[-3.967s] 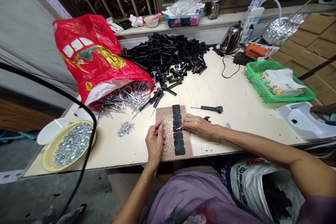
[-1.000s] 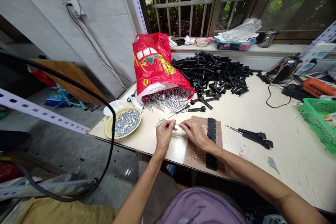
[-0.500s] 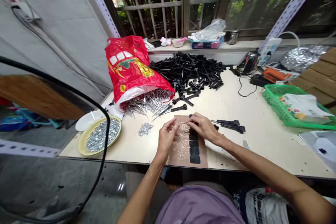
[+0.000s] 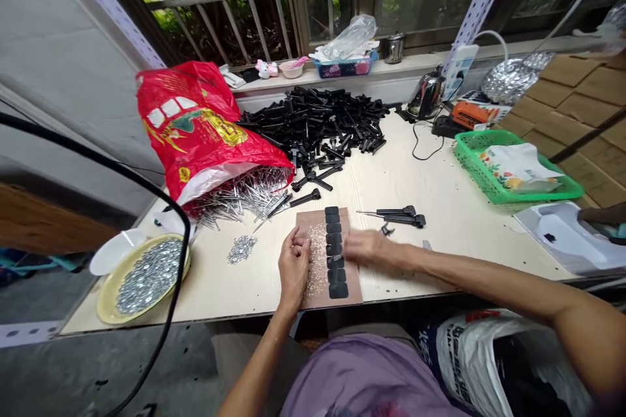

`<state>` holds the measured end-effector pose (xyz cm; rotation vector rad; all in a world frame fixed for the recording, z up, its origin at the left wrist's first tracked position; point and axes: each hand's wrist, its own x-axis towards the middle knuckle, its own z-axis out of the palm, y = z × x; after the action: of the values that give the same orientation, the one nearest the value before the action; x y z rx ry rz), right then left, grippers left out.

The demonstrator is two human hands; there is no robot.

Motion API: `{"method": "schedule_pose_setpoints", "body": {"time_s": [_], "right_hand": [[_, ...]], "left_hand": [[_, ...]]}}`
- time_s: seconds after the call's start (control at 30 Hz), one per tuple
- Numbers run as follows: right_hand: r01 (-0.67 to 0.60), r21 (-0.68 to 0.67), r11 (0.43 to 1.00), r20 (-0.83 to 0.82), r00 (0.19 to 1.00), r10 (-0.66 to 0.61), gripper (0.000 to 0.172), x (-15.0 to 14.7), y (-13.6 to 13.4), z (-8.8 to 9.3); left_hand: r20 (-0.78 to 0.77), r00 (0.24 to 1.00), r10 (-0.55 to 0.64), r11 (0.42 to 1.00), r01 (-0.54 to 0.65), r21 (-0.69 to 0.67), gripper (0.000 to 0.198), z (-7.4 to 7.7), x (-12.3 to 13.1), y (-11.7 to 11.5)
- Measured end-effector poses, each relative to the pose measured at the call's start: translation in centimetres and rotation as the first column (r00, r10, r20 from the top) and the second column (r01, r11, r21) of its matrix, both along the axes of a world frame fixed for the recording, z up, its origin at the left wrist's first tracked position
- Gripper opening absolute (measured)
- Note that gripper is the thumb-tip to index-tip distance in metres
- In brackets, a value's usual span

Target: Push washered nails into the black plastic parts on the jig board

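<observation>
My left hand (image 4: 294, 268) rests at the left edge of a brown board (image 4: 353, 280), its thumb and fingers curled together; whatever they pinch, if anything, is hidden. Smeared by motion, my right hand (image 4: 372, 250) is over the board's right edge, beside a column of black rounded pads (image 4: 338, 290). Pale specks (image 4: 317, 260) cover the board left of the pads. Right of the board lie a few black-handled tools with thin metal shafts (image 4: 403, 216) and a small black piece (image 4: 387, 229).
Thin metal rods (image 4: 244, 192) spill from a red bag (image 4: 195, 124). Behind is a heap of black handles (image 4: 317, 117). Left are a yellow bowl of small silver pieces (image 4: 151, 277) and a small silver pile (image 4: 242, 249). A green basket (image 4: 508, 192) stands right; a black cable (image 4: 166, 313) crosses the left foreground.
My right hand has drawn back from the upper pads toward the board's right edge, uncovering the column. The thin shaft seen between my hands no longer shows there. The view has swung right.
</observation>
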<state>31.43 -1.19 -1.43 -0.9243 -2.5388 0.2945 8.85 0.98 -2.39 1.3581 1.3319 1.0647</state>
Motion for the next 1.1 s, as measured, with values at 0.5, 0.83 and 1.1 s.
{"method": "schedule_pose_setpoints", "body": {"time_s": [0.5,0.83,1.1], "right_hand": [[0.123,-0.289,0.949,-0.202,0.961,-0.186,0.036,-0.5,0.3,0.2],[0.022,-0.14,0.99,-0.115,0.993,-0.038,0.034,-1.0,-0.3,-0.3],[0.26,-0.179,0.949,0.053,0.966,-0.254,0.029,5.3,0.1,2.9]], "left_hand": [[-0.013,1.0,0.013,1.0,-0.013,0.001,0.052,0.3,0.3,-0.1],[0.024,1.0,0.007,1.0,-0.007,-0.008,0.053,0.0,0.4,0.1],[0.062,0.998,0.023,0.999,-0.022,-0.023,0.052,-0.2,0.1,0.0]]}}
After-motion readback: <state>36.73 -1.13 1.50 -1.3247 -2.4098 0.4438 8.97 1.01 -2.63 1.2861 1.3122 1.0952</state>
